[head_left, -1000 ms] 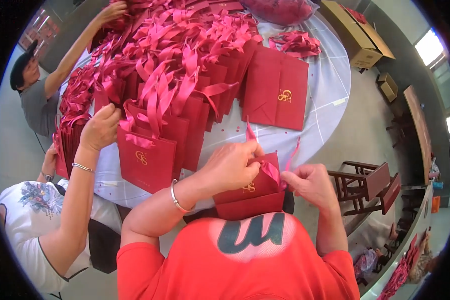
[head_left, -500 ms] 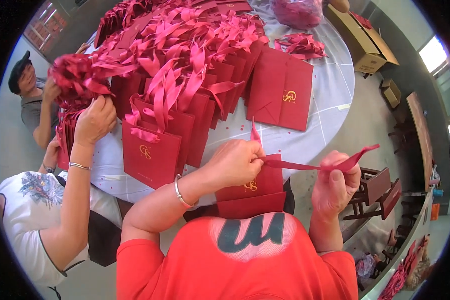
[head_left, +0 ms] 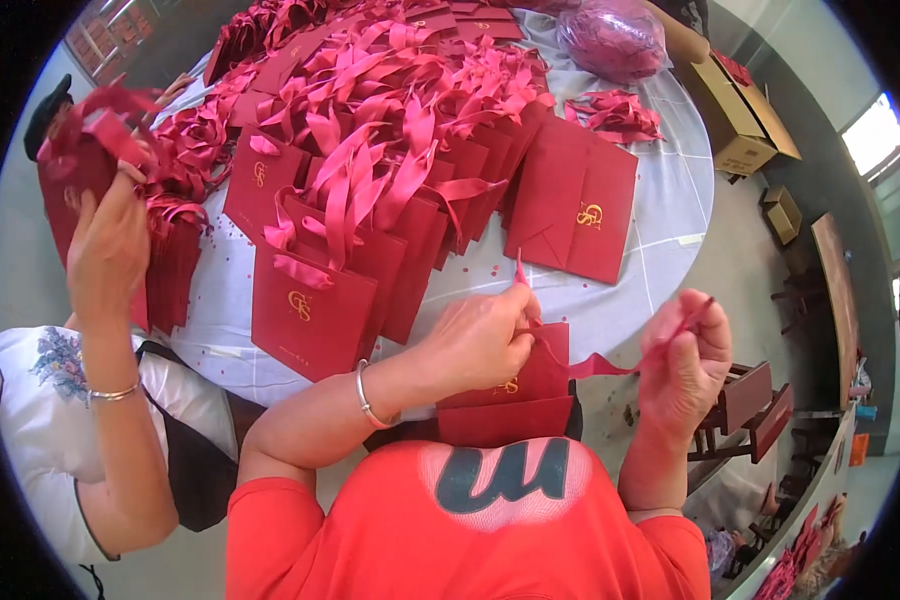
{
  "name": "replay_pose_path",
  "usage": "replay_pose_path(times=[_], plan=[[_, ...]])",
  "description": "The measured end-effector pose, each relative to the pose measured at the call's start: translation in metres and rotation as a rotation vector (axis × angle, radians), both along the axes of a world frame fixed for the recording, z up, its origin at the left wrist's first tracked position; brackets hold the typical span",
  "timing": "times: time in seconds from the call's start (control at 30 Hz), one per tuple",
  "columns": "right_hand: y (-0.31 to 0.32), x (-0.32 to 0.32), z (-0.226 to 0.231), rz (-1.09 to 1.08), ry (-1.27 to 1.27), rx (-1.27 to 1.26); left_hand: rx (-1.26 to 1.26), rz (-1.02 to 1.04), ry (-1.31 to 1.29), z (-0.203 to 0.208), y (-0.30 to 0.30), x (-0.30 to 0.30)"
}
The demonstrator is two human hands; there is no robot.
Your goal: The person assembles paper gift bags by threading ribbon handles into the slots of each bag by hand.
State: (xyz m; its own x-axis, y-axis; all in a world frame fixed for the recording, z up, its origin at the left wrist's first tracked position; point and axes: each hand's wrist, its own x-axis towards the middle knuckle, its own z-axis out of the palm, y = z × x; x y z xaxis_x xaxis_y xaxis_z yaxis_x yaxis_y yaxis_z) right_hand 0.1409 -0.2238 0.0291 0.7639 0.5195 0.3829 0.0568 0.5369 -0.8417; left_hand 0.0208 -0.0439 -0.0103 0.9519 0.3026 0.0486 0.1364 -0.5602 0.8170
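Observation:
A pink ribbon runs slack between my two hands. My left hand pinches it above a dark red paper gift bag, and a short ribbon end sticks up past the fingertips. To the right, my right hand is closed on the ribbon's other end, whose tip shows above the fingers. The bag lies close against my body at the table's near edge, partly hidden under my left hand. Its gold emblem shows in part.
Many red bags with pink ribbon handles crowd the round table. One flat bag lies to their right, near loose ribbons and a plastic-wrapped bundle. At left a co-worker's hand holds up bags. A cardboard box stands beyond.
The ribbon has gone from nearly straight to slack and curved. My right hand has shifted slightly right. The co-worker's hand at left has moved left and lifted red bags.

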Motion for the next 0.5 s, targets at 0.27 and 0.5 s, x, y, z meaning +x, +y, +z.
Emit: replay_pose_path(times=[0.27,0.5], plan=[[0.01,0.018,-0.006,-0.081,-0.371,-0.302,0.062,-0.042,0.022,0.007,0.006,-0.003],[0.033,0.006,-0.032,0.031,-0.349,-0.68,-0.185,-0.038,0.058,0.015,0.011,-0.001]])
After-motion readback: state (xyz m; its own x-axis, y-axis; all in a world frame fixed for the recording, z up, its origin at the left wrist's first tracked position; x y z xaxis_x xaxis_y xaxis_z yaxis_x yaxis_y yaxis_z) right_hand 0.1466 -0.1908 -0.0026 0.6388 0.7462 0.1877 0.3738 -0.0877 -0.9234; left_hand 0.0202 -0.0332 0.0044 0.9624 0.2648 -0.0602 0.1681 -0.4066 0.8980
